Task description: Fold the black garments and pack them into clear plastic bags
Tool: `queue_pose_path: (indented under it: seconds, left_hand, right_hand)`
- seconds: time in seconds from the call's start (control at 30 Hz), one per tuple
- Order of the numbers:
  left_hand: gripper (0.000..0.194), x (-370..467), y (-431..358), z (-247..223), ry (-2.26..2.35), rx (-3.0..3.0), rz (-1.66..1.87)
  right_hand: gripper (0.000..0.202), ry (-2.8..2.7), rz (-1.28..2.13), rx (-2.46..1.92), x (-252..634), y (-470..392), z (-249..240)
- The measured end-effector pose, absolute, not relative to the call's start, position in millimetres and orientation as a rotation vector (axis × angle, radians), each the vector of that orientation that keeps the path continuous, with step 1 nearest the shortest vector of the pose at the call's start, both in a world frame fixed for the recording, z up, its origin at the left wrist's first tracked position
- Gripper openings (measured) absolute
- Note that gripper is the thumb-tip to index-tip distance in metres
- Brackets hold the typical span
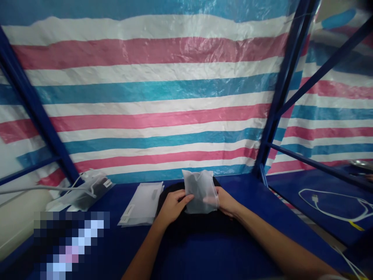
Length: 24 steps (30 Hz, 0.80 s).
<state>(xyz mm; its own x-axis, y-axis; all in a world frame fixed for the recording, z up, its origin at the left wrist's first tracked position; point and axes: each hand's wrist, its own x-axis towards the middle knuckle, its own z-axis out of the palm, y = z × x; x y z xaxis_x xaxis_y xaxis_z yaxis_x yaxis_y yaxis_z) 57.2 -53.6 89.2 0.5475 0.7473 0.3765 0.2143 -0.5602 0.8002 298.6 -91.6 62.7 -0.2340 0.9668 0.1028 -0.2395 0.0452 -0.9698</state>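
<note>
bag (pixel 199 190) pinched upright by my left hand (pixel 171 206) and right hand (pixel 225 202) near the desk's (pixel 204 249) back edge; i judge packing underway, mouth needs sealing.

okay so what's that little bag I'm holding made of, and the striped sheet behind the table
The bag, gripped by your left hand and right hand, looks like frosted, translucent soft plastic: something dark shows dimly through it. The striped sheet looks like woven plastic tarpaulin, glossy and crinkled, catching light.
</note>
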Motion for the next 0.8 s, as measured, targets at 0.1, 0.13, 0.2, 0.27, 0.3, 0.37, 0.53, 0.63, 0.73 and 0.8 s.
queue_pose_path:
  seconds: [0.1,0.13,0.2,0.27,0.3,0.37,0.53,0.63,0.73,0.8]
  left_hand:
    - [0.041,57,-52,87,0.781,1.971,0.982]
    - [0.042,56,-51,86,0.790,1.940,0.985]
    - [0.044,55,-48,85,0.820,1.894,0.976]
    - [0.045,53,-46,83,0.864,1.860,0.981]
    - [0.045,53,-44,83,0.889,1.846,0.995]
    - [0.044,52,-42,83,0.932,1.821,1.042]
    - [0.043,43,-35,87,0.981,1.688,1.198]
    - [0.046,33,-29,88,1.018,1.509,1.382]
    - [0.049,25,-23,86,1.074,1.397,1.576]
    - [0.052,24,-22,84,1.126,1.425,1.619]
  right_hand:
    - [0.044,-1.249,1.406,-0.868,298,-96,68]
    - [0.042,-1.235,1.397,-0.876,298,-96,69]
    - [0.039,-1.190,1.405,-0.880,297,-96,69]
    - [0.040,-1.141,1.437,-0.863,297,-95,69]
    - [0.041,-1.121,1.451,-0.851,297,-94,69]
    - [0.043,-1.109,1.456,-0.825,298,-92,69]
    - [0.031,-1.172,1.442,-0.783,311,-85,67]
    - [0.024,-1.139,1.394,-0.904,322,-81,59]
    - [0.029,-1.123,1.317,-0.996,331,-79,51]
    - [0.032,-1.166,1.337,-0.949,332,-79,49]
